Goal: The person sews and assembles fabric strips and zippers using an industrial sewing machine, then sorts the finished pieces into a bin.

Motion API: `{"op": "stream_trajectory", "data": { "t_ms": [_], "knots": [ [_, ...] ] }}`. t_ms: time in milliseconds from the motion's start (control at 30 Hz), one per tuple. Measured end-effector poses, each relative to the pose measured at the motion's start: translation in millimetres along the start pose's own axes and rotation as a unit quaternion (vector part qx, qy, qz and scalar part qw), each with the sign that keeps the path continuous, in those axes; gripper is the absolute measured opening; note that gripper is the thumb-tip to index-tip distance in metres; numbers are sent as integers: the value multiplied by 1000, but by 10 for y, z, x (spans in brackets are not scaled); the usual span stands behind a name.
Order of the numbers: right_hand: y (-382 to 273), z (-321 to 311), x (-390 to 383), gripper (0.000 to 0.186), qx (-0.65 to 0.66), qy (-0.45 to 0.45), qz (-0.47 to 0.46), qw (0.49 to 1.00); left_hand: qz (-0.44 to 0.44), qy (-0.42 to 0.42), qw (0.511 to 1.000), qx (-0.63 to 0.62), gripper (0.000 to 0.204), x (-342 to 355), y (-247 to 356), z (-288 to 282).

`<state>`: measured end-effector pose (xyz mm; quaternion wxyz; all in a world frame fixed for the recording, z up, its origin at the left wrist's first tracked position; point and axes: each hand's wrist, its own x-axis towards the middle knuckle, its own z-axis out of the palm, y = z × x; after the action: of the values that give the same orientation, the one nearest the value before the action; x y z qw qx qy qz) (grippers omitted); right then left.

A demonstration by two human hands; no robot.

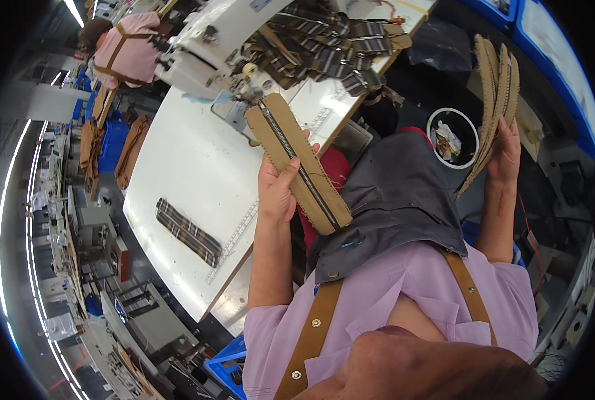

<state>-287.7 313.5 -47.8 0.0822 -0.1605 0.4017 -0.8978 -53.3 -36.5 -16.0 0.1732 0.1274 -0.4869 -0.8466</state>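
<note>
Zippered tan strip (315, 192) lies at the centre of the view, its ends pointing to eleven and five o'clock, held in the left hand (279, 185). That hand is closed on it, thumb across the front; most of the fingers are hidden behind, with only some tips showing past the far edge. The back of the strip is out of sight, and any pull tab near the upper end is too small to make out.

Toward two o'clock the right hand (505, 150) grips a bundle of tan strips (488, 93); they overlap, so I cannot tell how many there are, and its thumb is hard to make out. A bin (431, 137) with crumpled scraps stands just beside them. At eleven o'clock the white sewing machine (207, 47) is cut off by the upper rim, and at twelve the heaped plaid strips (324, 57) cover one another.

The strip in the left hand is long, narrow and flat, with jagged-looking edges and metallic teeth running along its middle on dark tape. A single plaid piece (189, 231) lies on the white desk (177, 150) between eight and nine o'clock.
</note>
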Motion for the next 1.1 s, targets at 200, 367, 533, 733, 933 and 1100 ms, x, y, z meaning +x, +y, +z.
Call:
{"op": "stream_trajectory", "data": {
  "t_ms": [200, 367, 533, 733, 933, 1100],
  "knots": [
    [578, 1447, -26, 61, -184, -262, 157, 934, 98, 123, 987, -23, 54, -338, 195, -578],
    [1322, 2527, -18, 55, -222, -463, 184, 838, 204, 241, 948, 48, 54, -700, 365, -925],
    [2045, 3434, -216, 45, -185, -503, 181, 824, 345, 341, 869, 99, 52, -1019, 729, -1072],
    [2843, 3805, -421, 53, -372, -508, 66, 774, 472, 303, 817, 135, 47, -1168, 1437, -892],
    [2761, 3701, -381, 45, -447, -431, 22, 784, 351, 332, 876, 20, 47, -1076, 1124, -1388],
    [2737, 3674, -345, 35, -423, -456, 48, 781, 349, 310, 884, 41, 48, -1002, 1116, -1401]
  ]
}}
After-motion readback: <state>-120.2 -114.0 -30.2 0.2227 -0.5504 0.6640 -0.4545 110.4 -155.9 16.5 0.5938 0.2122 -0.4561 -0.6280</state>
